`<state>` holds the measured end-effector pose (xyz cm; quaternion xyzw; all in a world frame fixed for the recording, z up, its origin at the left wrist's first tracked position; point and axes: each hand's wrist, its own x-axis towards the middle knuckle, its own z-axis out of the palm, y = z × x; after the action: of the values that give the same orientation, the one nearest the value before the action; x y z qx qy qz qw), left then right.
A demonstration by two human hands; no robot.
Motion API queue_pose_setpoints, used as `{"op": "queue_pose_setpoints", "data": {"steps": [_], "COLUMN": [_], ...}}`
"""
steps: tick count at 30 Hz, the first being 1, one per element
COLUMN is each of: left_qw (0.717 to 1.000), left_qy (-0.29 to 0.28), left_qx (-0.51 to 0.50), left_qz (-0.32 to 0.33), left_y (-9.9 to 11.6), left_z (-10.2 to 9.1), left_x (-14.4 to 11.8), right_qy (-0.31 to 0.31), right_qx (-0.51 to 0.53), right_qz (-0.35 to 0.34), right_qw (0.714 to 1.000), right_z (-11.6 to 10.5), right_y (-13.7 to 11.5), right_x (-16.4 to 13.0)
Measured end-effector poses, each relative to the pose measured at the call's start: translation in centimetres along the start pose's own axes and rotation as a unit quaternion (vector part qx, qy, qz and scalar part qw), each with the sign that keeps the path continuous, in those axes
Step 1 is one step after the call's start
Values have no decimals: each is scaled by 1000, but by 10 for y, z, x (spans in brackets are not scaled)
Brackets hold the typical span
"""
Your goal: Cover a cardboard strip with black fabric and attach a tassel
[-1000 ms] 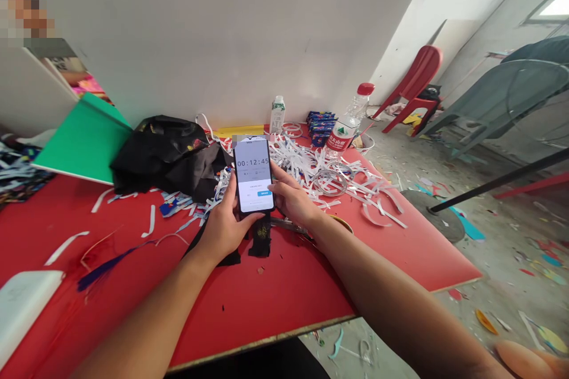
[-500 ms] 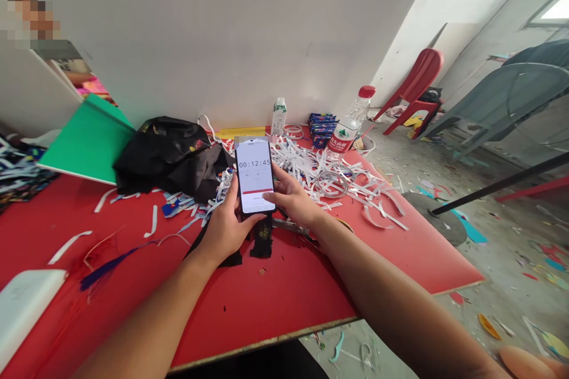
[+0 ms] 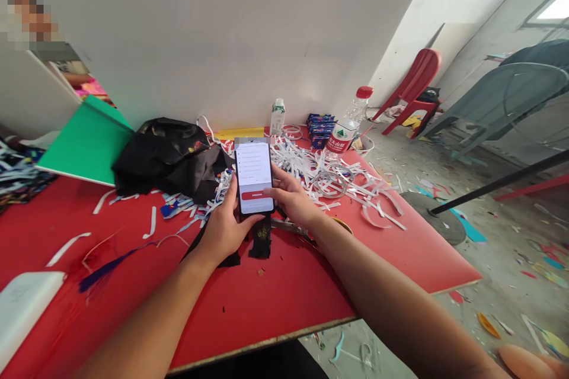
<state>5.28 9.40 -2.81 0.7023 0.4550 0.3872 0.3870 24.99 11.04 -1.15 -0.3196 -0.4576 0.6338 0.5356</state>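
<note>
A smartphone (image 3: pixel 254 169) is held upright over the red table, its lit screen facing me with lines of text and a red button low down. My left hand (image 3: pixel 227 219) is closed around its left side and lower edge. Closed on the right side is my right hand (image 3: pixel 291 195), its thumb over the screen by the red button. Beneath the phone lie black fabric strips (image 3: pixel 262 240). Scissors (image 3: pixel 293 227) rest under my right wrist, partly hidden by it. White paper strips (image 3: pixel 297 160) are heaped behind the phone.
The red table (image 3: pixel 275 302) carries a black cloth bundle (image 3: pixel 160 151), a green board (image 3: pixel 84 142), a red-capped plastic bottle (image 3: pixel 344 130), a small white bottle (image 3: pixel 277 117), stacked blue packets (image 3: pixel 320 129) and a purple tassel (image 3: pixel 106 269). A white partition (image 3: pixel 231 41) stands behind. Scraps litter the floor.
The phone screen has switched from a timer reading 00:12:45 to a text panel with a red button. Both hands keep their grip in nearly the same place.
</note>
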Motion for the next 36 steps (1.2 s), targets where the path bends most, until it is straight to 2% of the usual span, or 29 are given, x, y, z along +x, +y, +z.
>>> {"op": "queue_pose_setpoints", "data": {"steps": [4, 9, 21, 29, 36], "left_qw": [997, 994, 994, 991, 993], "left_qy": [1, -10, -31, -34, -29], "left_qx": [80, 102, 99, 117, 117], "left_qz": [10, 23, 26, 48, 20], "left_y": [-2, -1, -5, -4, -5], "left_z": [-1, -1, -1, 1, 0], "left_x": [-2, -3, -3, -3, -4], "right_qy": [73, 99, 110, 154, 108], "right_qx": [-29, -61, -96, -115, -97], "right_qz": [-23, -51, -76, -85, -89], "right_qw": [997, 992, 986, 978, 985], "right_z": [-2, -3, -9, -14, -8], "right_y": [-1, -10, -18, -12, -19], "right_x": [1, 1, 5, 7, 6]}}
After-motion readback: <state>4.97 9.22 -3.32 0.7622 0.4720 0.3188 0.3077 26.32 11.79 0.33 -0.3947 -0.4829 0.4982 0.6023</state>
